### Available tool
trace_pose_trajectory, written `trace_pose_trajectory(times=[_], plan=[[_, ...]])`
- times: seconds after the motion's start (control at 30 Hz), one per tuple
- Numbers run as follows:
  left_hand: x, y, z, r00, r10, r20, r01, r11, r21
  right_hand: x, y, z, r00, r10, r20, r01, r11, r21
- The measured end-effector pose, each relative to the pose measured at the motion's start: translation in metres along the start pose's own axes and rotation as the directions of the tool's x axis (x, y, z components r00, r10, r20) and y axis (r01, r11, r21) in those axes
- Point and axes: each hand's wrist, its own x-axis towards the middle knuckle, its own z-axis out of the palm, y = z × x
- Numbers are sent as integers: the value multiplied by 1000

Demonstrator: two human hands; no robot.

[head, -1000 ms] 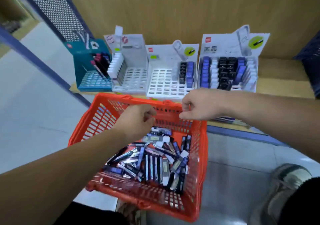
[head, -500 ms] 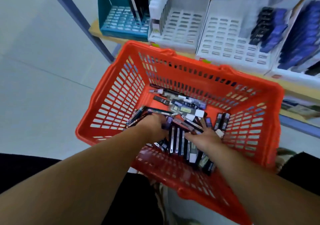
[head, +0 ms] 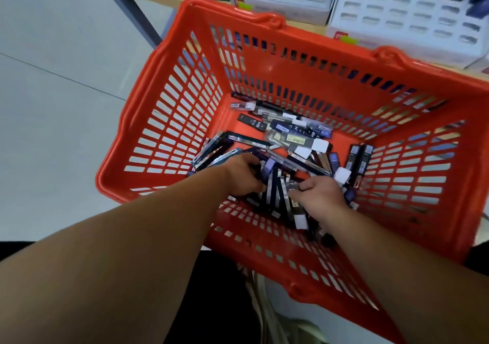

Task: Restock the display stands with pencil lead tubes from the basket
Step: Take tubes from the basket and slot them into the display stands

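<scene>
Head view: tubes (head: 295, 138) lie heaped in the basket (head: 304, 39). The left hand (head: 242, 175) and right hand (head: 321, 197) each curl round a few. Such loose, slick bundles could slip and scatter when lifted toward the stands (head: 397, 7) just beyond.

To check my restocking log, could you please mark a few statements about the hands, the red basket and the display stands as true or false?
1. Both the left hand and the right hand are down inside the red slatted plastic basket. True.
2. The basket is empty. False: slim dark pencil lead tubes lie piled on its floor.
3. White slotted plastic display stands sit beyond the basket's far rim. True.
4. The right hand is slotting a tube into a stand. False: it rests among the tubes in the basket.
</scene>
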Motion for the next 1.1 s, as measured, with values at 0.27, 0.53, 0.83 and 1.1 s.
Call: trace_pose_trajectory(times=[0.27, 0.53, 0.83, 1.1], plan=[[1, -1, 1, 989, -66, 129, 107, 932, -345, 2, -2, 12, 990, 93, -108, -64, 968, 243], [23, 6, 14, 994, -41, 98, 90, 815, -573, 26, -15, -19, 983, 130, -127, -48, 861, 507], [19, 20, 38, 991, -92, -94, 37, 882, -470, 25, -14, -4, 939, 309, -154, -213, 868, 448], [25, 24, 48, 987, -119, -106, 47, 855, -517, 33, -7, -2, 974, 217, 61, -218, 839, 499]])
